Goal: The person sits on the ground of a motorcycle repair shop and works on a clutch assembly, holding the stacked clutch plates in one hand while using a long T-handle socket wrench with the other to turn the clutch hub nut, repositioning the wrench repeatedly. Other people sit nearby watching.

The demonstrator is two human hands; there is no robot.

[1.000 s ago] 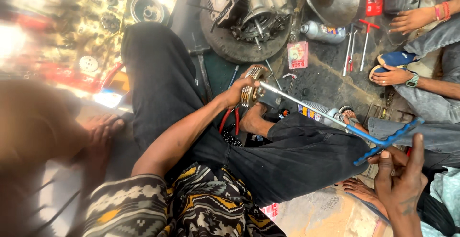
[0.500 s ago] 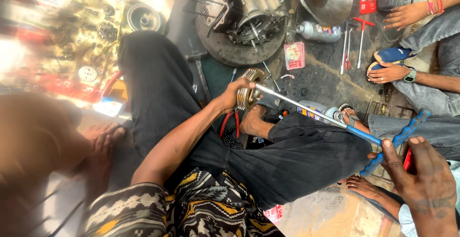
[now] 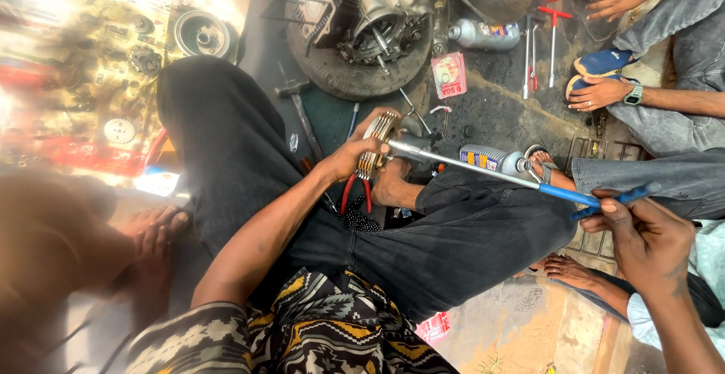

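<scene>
Our left hand (image 3: 353, 159) held the heavy, hard metal disc stack (image 3: 374, 147) tight — our right hand (image 3: 642, 242) held the long wrench (image 3: 513, 177) by its blue handle.

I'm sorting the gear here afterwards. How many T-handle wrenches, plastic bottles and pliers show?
T-handle wrenches: 2 — blue-handled in the right hand, red-handled on the floor
Plastic bottles: 2
Red-handled pliers: 1
Total: 5
</scene>
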